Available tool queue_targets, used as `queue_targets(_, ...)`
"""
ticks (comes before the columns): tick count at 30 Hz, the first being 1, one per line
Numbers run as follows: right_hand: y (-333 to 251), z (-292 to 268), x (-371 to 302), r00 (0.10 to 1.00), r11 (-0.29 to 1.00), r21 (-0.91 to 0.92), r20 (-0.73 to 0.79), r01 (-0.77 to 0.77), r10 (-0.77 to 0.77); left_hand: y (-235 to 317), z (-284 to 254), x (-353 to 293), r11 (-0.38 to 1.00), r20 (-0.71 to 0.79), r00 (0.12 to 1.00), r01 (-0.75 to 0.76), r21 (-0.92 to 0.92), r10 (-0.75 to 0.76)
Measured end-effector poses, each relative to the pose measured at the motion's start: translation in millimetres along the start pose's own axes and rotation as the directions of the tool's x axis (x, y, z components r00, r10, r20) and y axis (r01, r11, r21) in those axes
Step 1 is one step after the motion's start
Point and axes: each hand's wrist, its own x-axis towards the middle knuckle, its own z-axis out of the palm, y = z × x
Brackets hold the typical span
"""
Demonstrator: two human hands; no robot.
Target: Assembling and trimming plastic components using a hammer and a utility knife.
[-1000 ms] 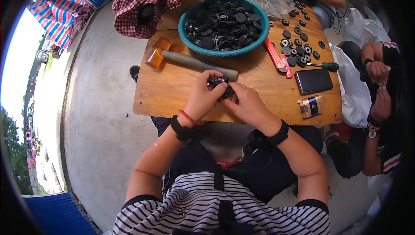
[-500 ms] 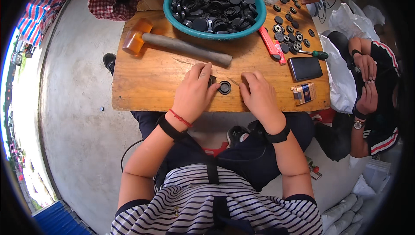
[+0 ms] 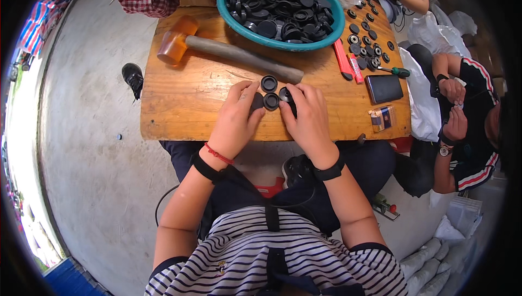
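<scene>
My left hand (image 3: 235, 110) rests near the front of the wooden table, its fingers and thumb closed round the side of a black round cap (image 3: 257, 102). Opposite it, my right hand (image 3: 306, 112) grips another black cap (image 3: 285, 94), partly hidden under its fingers. Between the two hands lies a black ringed cap (image 3: 271, 101) with its hollow side up. Just beyond that sits a similar cap (image 3: 268, 83), touched by neither hand. The group of caps is close together, almost edge to edge.
A teal basin (image 3: 222, 10) heaped with black caps stands at the back. A mallet (image 3: 234, 54) with an amber head lies left of centre. To the right are a red cutter (image 3: 342, 59), a screwdriver (image 3: 399, 71), a black wallet (image 3: 384, 88), a small pack (image 3: 382, 118) and two co-workers.
My right hand has moved left and closed on a cap beside the others. More caps now show between my hands. The co-worker's hand at the top right has shifted left.
</scene>
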Motion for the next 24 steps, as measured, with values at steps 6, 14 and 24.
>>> queue_targets(6,28.4,1.9,9.4,0.984,0.977,0.118,-0.042,0.178,-0.175,-21.0,0.4,1.0,0.992,-0.140,0.989,-0.039,0.119,0.056)
queue_targets(14,41.2,0.5,4.9,0.975,0.979,0.109,-0.156,0.173,-0.155,-19.3,7.5,4.5,0.996,-0.227,0.970,-0.074,0.043,0.082)
queue_targets(24,48.0,9.6,4.4,0.961,0.975,0.074,-0.197,0.210,-0.192,-25.4,13.9,5.8,0.962,-0.162,0.973,-0.124,0.243,0.166)
